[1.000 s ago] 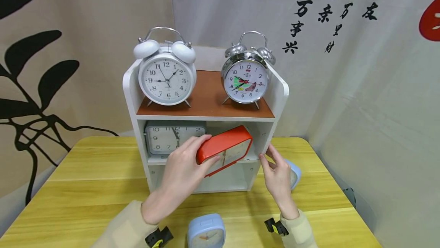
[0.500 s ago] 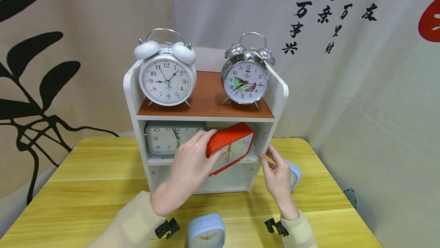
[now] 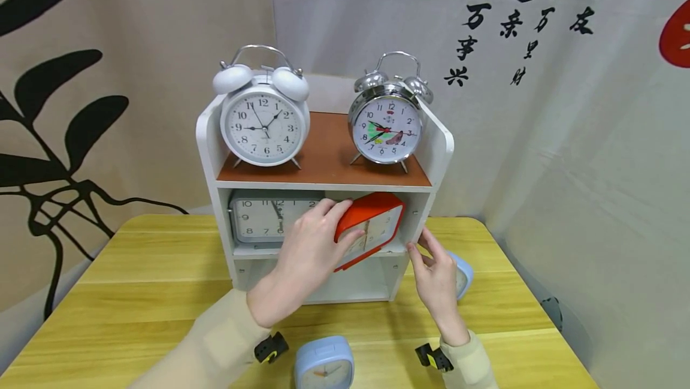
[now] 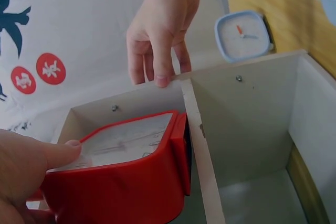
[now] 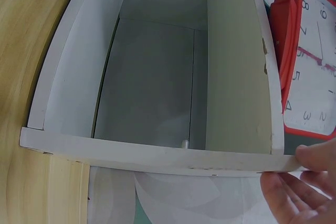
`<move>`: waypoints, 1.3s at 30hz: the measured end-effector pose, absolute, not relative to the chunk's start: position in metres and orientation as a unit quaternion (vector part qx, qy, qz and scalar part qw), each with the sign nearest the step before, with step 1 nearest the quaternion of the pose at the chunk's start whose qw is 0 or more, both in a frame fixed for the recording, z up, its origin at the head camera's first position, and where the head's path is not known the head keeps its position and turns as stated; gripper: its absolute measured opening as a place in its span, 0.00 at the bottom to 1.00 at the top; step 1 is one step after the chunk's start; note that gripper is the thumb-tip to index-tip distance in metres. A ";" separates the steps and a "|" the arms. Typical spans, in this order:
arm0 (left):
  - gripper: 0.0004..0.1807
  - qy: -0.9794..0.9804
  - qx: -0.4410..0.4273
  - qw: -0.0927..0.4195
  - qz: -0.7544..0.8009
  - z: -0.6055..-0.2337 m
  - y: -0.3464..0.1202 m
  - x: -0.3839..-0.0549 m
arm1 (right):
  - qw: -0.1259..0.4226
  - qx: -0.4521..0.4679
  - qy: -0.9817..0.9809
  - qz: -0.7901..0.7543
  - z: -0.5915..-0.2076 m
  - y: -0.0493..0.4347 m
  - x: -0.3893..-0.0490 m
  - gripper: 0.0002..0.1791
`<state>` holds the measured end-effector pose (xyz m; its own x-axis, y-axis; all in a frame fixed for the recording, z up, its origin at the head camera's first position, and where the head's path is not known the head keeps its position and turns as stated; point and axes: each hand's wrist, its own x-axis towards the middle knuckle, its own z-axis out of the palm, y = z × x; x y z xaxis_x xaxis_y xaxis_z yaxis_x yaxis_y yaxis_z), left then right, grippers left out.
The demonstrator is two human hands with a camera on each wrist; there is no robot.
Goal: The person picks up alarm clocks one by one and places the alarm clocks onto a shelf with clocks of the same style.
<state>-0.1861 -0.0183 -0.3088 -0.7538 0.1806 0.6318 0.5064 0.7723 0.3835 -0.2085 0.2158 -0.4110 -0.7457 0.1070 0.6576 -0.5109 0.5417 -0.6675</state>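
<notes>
Fingers and thumb of the left hand (image 3: 312,242) are clamping the left end of the red clock (image 3: 380,230), thumb pressing on its front. Clock is sitting tilted, right end higher, partly inside the middle compartment of the shelf unit (image 3: 323,186), right half; can't tell if it's resting on the board. Right hand (image 3: 435,278) is pinching the front edge of the unit's right side panel, thumb inside, fingers outside. Left forearm (image 3: 199,347) is slanting up from front-left of the unit; right forearm (image 3: 469,362) is angling up from front-right. Grey clock (image 3: 259,221) is standing in the unit's middle compartment, left half, partly hidden by the left hand. Blue clock (image 3: 324,362) is sitting on the bench (image 3: 135,275), in front of the unit.
</notes>
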 end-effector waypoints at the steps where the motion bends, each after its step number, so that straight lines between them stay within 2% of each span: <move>1: 0.26 -0.894 -0.196 0.298 -0.272 -0.309 -0.018 -0.187 | 0.334 0.124 -0.812 0.462 -0.411 0.216 -0.209 0.25; 17: 0.20 -0.888 -0.245 0.338 -0.195 -0.311 -0.011 -0.194 | 0.329 0.119 -0.815 0.462 -0.411 0.215 -0.208 0.25; 39: 0.14 -0.871 -0.255 0.407 -0.107 -0.308 -0.002 -0.204 | 0.334 0.120 -0.815 0.459 -0.411 0.215 -0.208 0.25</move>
